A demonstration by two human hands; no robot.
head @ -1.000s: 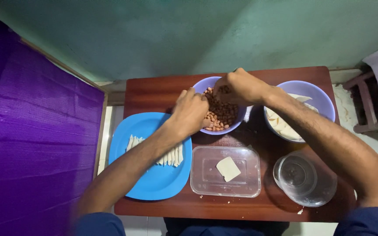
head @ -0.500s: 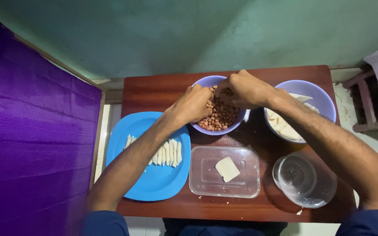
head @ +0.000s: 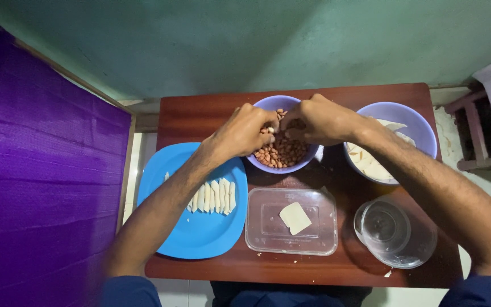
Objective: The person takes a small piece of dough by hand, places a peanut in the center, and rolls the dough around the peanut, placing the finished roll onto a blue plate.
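Observation:
A purple bowl (head: 268,166) full of brown nuts (head: 284,153) stands at the middle back of a small brown table (head: 200,113). Both hands hover over it. My left hand (head: 244,131) pinches a small pale piece at its fingertips above the nuts. My right hand (head: 319,119) is curled with its fingertips meeting the left hand's, and what it holds is hidden. A blue plate (head: 197,233) on the left carries a row of pale rolled pieces (head: 214,196).
A second purple bowl (head: 410,122) with pale flat wrappers sits at the right. A clear rectangular container (head: 291,227) holds one square wrapper (head: 295,218). A clear glass bowl (head: 396,233) stands at the front right. Purple cloth (head: 35,187) hangs to the left.
My left hand has moved right from the plate side to above the nut bowl. The right hand shifted slightly, and the two hands' fingertips now meet over the nuts.

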